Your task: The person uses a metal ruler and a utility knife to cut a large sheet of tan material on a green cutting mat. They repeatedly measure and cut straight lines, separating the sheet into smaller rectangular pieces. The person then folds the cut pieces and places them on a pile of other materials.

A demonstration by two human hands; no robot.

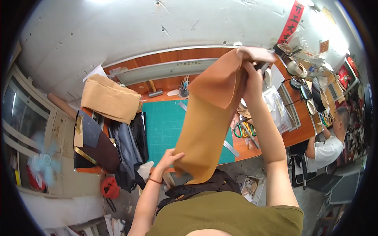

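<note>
A long tan leather sheet (204, 129) hangs between my hands above the bench, its redder-brown side folded over at the top. My right hand (251, 78) is raised and grips the sheet near its upper right end. Lower down, my left hand (169, 159) pinches the sheet's left edge, thumb on top. Beneath the leather lies a green cutting mat (163, 122). A steel ruler (231, 148) pokes out from behind the sheet, its middle covered. Scissors with green and yellow handles (246, 129) lie right of the mat.
At the left, folded brown sheets (110, 98) sit beside dark draped material (128, 135). A mallet (155, 91) and a tool cup (184, 90) stand behind the mat. A blue fan (45, 159) is far left. Another person (328, 149) sits at the right.
</note>
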